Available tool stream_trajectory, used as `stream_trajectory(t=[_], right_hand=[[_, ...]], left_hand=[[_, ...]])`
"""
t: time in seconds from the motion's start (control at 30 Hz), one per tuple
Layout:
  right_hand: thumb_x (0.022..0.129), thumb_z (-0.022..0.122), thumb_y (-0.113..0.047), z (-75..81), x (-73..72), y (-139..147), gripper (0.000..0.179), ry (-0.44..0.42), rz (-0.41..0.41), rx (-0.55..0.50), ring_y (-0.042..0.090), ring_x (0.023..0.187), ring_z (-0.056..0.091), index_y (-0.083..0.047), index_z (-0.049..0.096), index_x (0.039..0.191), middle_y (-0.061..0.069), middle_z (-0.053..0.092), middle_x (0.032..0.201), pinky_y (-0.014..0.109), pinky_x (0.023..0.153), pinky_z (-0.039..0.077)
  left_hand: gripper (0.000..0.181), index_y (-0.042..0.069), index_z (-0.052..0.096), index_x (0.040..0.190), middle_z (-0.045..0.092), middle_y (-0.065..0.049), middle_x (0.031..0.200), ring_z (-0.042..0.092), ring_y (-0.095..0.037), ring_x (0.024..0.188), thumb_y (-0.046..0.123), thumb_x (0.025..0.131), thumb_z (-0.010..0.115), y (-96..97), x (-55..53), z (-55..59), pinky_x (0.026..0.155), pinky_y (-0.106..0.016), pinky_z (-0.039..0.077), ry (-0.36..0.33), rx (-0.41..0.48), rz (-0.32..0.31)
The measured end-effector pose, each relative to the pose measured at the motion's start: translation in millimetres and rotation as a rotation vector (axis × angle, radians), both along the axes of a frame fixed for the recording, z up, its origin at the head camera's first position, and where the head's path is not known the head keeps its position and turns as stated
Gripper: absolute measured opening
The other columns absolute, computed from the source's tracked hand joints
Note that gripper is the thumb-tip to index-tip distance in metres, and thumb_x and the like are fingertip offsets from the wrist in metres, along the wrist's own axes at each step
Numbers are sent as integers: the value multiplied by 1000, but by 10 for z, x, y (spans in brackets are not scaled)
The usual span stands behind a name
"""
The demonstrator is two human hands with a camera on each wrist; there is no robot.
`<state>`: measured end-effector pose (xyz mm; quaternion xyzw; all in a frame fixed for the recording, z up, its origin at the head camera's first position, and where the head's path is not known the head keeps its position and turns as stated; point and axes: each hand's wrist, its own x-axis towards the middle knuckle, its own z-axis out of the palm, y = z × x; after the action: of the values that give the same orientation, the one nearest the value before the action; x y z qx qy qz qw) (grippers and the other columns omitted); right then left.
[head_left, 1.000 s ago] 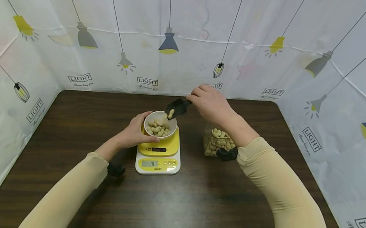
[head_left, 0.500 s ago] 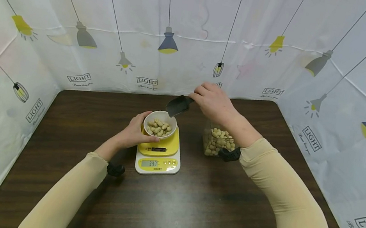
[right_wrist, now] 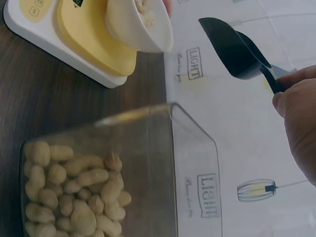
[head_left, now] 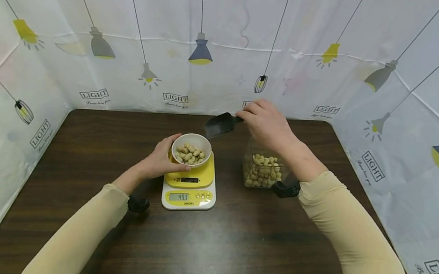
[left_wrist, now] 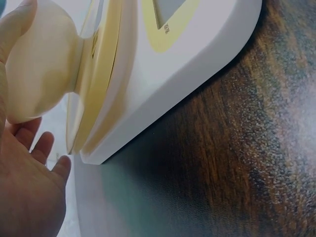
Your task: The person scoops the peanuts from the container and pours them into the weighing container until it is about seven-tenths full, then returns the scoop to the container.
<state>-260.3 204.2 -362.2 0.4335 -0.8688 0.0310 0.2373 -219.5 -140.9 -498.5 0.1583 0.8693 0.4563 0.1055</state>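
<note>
A white bowl (head_left: 199,162) with peanuts (head_left: 190,153) in it stands on a yellow and white kitchen scale (head_left: 189,199). My left hand (head_left: 161,159) holds the bowl from its left side, thumb in front and fingers behind, as the left wrist view also shows. The scale's display seems to read 49.0. My right hand (head_left: 266,124) grips the handle of a black scoop (head_left: 219,125), raised up and to the right of the bowl. No peanuts show in the scoop. Below that hand stands a clear container (right_wrist: 170,148), its lower part filled with peanuts (right_wrist: 81,197).
The dark wooden table (head_left: 201,257) carries the scale and, to its right, the container. A pale curtain (head_left: 136,11) printed with lamps hangs close behind the table and along both sides. Black wrist cameras (head_left: 286,189) sit below both forearms.
The last peanuts have fallen from the scoop into the bowl. My right hand has moved the scoop up and right, away from the bowl. The scale reading has risen. My left hand stays put.
</note>
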Motion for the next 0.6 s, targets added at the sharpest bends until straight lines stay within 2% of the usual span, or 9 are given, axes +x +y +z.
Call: stream_trajectory(t=[0.37,0.6], right_hand=[[99,62,0,92,94,393,32,-33,-78,-53,34,110,57,-6,71,128,12,68,115,47,95,48],[96,62,2,131,165,681,30,12,-92,-103,37,106,59,-3,73,124,15,69,111,49,92,48]], left_hand=[[118,18,15,165,27,-12,159,22,-32,145,51,77,88,11,13,13,114,-62,25,-2,-4,-3],[119,15,15,165,26,-13,160,19,-33,148,50,77,88,18,22,37,115,-62,23,-4,0,-6]])
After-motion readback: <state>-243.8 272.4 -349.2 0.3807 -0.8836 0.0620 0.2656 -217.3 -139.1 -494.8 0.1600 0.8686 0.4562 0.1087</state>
